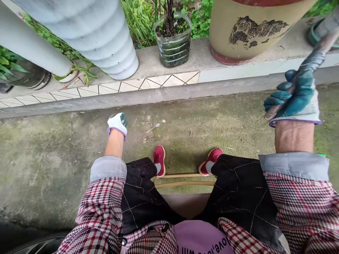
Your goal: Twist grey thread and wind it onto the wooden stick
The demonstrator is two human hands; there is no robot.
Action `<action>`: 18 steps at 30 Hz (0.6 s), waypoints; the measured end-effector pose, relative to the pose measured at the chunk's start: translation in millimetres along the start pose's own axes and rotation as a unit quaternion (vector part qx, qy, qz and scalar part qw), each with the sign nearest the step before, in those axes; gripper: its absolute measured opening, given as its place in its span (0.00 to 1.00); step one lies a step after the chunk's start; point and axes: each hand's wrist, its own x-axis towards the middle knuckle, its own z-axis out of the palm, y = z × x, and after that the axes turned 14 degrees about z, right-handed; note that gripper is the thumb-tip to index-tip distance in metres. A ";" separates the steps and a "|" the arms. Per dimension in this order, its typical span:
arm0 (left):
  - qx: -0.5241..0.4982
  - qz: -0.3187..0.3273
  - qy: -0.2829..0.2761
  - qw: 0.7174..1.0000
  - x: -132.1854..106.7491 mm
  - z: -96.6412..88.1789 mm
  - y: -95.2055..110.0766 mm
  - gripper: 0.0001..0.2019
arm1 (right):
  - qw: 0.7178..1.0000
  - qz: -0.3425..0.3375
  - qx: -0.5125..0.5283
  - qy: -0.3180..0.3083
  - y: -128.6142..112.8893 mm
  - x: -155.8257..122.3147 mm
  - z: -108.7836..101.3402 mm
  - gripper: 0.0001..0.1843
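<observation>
My right hand [296, 93], in a white work glove with teal-coated fingers and purple cuff, is closed round a wooden handle [321, 46]. Grey wrapping covers part of the handle, which slants up past the top right edge; its far end is blurred and I cannot tell what tool it belongs to. At the left, my left hand [118, 124] wears a matching glove and hangs above the concrete floor [66, 148]. Its fingers are curled in, and nothing shows sticking out of them.
A concrete ledge [148, 61] with a tiled face runs across ahead. On it stand a ribbed white planter [106, 38], a cut plastic bottle pot [173, 49] with a plant, and a large tan pot [254, 31]. Below me are my red shoes [159, 157] and a low seat frame [185, 183].
</observation>
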 end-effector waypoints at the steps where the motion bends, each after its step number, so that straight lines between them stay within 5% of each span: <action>1: -0.004 0.012 0.037 0.999 -1.7 8.5 1.8 0.08 | 0.999 0.004 -0.032 -0.009 4.5 -5.9 5.3 0.24; 3: -0.019 0.009 0.050 0.999 -10.7 34.1 6.2 0.06 | 0.995 -0.025 -0.078 -0.052 16.7 -19.8 19.0 0.10; 5: -0.053 0.006 -0.015 0.998 -28.5 67.3 13.0 0.06 | 0.986 -0.050 -0.132 -0.094 31.3 -35.2 34.5 0.03; 11: -0.135 0.065 -0.226 0.963 -100.7 154.5 39.7 0.08 | 0.917 -0.015 -0.328 -0.228 72.2 -77.0 65.6 0.11; 15: -0.177 0.077 -0.300 0.934 -123.3 175.8 39.2 0.07 | 0.863 0.020 -0.410 -0.295 86.5 -90.1 69.0 0.11; 18: -0.173 0.046 -0.365 0.914 -128.3 174.7 34.6 0.10 | 0.856 0.022 -0.427 -0.290 88.6 -89.8 66.7 0.10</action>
